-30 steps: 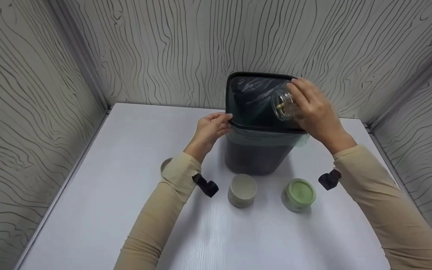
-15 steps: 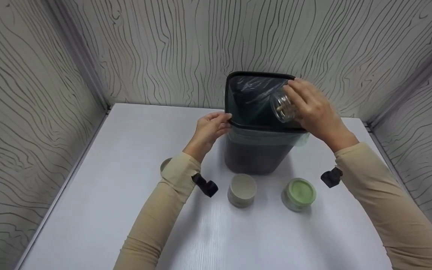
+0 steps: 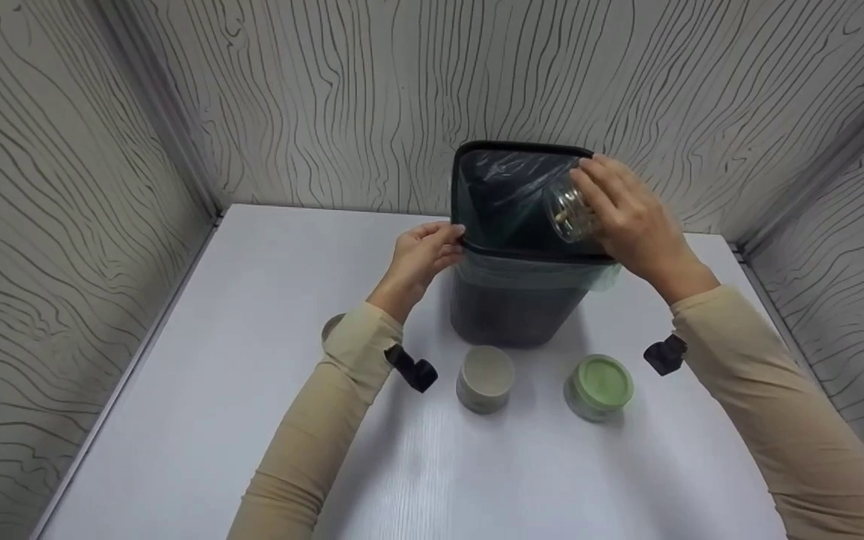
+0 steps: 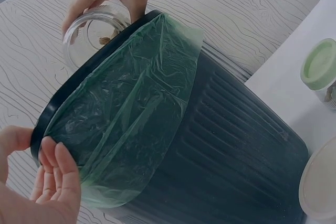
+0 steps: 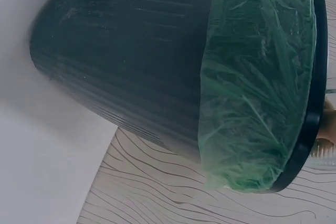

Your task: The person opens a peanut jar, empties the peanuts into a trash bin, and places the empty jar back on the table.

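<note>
A dark trash can [image 3: 514,311] lined with a green plastic bag [image 4: 139,103] stands upright toward the back of the table. My left hand [image 3: 421,262] pinches its rim at the near left corner, thumb on one side and fingers on the other. Over the mouth's right side, my right hand [image 3: 638,221] grips a clear glass jar [image 3: 568,212], tipped with its opening toward the can. A small brownish bit [image 4: 105,40] shows inside the jar. In the right wrist view the can's rim hides most of the right hand.
Nearer on the white table [image 3: 267,277] stand a jar with a beige lid [image 3: 485,379] and a jar with a green lid [image 3: 598,388]. A round lid-like piece [image 3: 332,325] is partly hidden by the left sleeve. Patterned walls [image 3: 342,97] rise behind and at both sides.
The right hand and jar have shifted only slightly over the can. Fewer bits appear in the jar than a second ago. The left hand keeps its place on the rim.
</note>
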Demonstrator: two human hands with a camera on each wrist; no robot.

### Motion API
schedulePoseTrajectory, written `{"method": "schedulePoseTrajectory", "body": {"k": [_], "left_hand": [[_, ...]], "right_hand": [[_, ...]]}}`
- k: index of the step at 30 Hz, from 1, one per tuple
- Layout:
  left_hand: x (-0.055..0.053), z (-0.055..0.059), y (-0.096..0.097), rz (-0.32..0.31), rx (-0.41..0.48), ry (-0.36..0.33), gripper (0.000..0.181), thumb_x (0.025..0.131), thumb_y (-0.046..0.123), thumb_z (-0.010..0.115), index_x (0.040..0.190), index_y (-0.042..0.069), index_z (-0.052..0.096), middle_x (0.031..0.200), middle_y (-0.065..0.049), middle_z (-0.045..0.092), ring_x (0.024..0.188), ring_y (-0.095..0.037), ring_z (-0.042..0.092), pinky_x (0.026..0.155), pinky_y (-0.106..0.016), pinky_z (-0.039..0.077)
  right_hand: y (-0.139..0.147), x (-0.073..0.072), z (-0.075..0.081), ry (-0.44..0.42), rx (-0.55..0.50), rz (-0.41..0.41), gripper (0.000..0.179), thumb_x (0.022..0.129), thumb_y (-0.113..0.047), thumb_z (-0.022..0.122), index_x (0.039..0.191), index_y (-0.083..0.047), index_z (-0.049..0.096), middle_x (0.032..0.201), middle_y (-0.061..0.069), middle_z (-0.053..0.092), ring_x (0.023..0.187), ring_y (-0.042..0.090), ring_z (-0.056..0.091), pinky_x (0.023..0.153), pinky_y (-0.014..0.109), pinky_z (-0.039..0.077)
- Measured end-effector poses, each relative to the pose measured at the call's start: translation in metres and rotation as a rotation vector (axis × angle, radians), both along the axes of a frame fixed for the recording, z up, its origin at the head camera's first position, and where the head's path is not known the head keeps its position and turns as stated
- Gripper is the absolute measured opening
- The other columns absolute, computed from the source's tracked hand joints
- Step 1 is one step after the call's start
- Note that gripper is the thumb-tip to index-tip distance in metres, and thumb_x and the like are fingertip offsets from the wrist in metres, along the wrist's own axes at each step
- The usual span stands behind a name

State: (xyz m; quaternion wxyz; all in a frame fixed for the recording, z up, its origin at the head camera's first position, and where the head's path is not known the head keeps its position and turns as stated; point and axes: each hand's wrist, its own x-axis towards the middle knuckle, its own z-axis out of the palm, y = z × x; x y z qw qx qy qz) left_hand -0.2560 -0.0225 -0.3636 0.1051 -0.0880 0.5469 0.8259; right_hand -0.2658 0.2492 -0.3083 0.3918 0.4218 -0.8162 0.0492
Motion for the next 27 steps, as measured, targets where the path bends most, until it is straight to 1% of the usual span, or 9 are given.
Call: {"method": "schedulePoseTrajectory", "body": {"k": [6, 10, 14, 19, 22, 25, 27], "left_hand": [[-0.0001, 0.0001, 0.0006, 0.005, -0.002, -0.006, 0.018, 0.090, 0.008, 0.062, 0.106, -0.001, 0.060, 0.077, 0.002, 0.062, 0.066, -0.006, 0.059, 0.062, -0.015, 0.055], [0.0004, 0.0005, 0.0005, 0.008, -0.003, -0.006, 0.019, 0.091, 0.008, 0.062, 0.107, -0.001, 0.059, 0.076, 0.001, 0.062, 0.066, -0.006, 0.059, 0.062, -0.015, 0.055], [0.0007, 0.0008, 0.0003, 0.013, 0.000, -0.007, 0.019, 0.090, 0.008, 0.062, 0.107, -0.001, 0.059, 0.076, 0.001, 0.062, 0.065, -0.006, 0.058, 0.062, -0.015, 0.055], [0.0004, 0.0008, 0.0002, 0.015, 0.012, -0.007, 0.019, 0.090, 0.007, 0.062, 0.107, -0.001, 0.059, 0.075, 0.001, 0.062, 0.064, -0.006, 0.059, 0.061, -0.015, 0.055], [0.0006, 0.0005, -0.0001, 0.009, 0.008, -0.001, 0.023, 0.090, 0.008, 0.062, 0.111, -0.002, 0.058, 0.077, 0.001, 0.062, 0.065, -0.006, 0.059, 0.062, -0.014, 0.055], [0.0009, 0.0003, -0.0001, 0.001, 0.001, 0.006, 0.027, 0.091, 0.008, 0.062, 0.115, -0.003, 0.057, 0.079, 0.001, 0.061, 0.066, -0.006, 0.059, 0.063, -0.014, 0.055], [0.0010, -0.0001, 0.0000, -0.001, 0.002, 0.009, 0.027, 0.091, 0.009, 0.061, 0.114, -0.003, 0.057, 0.078, 0.002, 0.061, 0.066, -0.006, 0.059, 0.063, -0.014, 0.055]], "right_hand": [[0.0010, -0.0004, -0.0003, -0.010, 0.002, -0.017, 0.075, 0.060, 0.018, 0.071, 0.131, 0.005, 0.051, 0.128, 0.028, 0.056, 0.121, 0.045, 0.051, 0.108, 0.050, 0.044], [0.0013, -0.0006, 0.0001, -0.011, 0.001, -0.029, 0.074, 0.061, 0.016, 0.072, 0.131, 0.005, 0.051, 0.128, 0.028, 0.056, 0.121, 0.045, 0.052, 0.107, 0.051, 0.045], [0.0007, -0.0012, -0.0006, -0.019, -0.030, -0.009, 0.070, 0.064, 0.016, 0.067, 0.131, 0.005, 0.052, 0.128, 0.028, 0.056, 0.121, 0.045, 0.052, 0.105, 0.052, 0.046], [-0.0002, -0.0022, -0.0023, -0.012, -0.043, 0.011, 0.065, 0.067, 0.015, 0.067, 0.130, 0.005, 0.053, 0.128, 0.027, 0.057, 0.121, 0.045, 0.052, 0.104, 0.054, 0.046], [-0.0005, -0.0025, -0.0031, 0.003, -0.036, -0.002, 0.064, 0.068, 0.016, 0.065, 0.130, 0.004, 0.053, 0.127, 0.027, 0.057, 0.122, 0.044, 0.052, 0.103, 0.053, 0.047], [-0.0004, -0.0025, -0.0032, 0.013, -0.026, -0.022, 0.065, 0.068, 0.018, 0.066, 0.130, 0.005, 0.053, 0.127, 0.027, 0.057, 0.122, 0.043, 0.052, 0.104, 0.052, 0.047], [-0.0011, -0.0026, -0.0029, 0.024, -0.035, -0.033, 0.062, 0.070, 0.018, 0.064, 0.130, 0.005, 0.053, 0.127, 0.027, 0.058, 0.121, 0.043, 0.052, 0.104, 0.051, 0.047]]}}
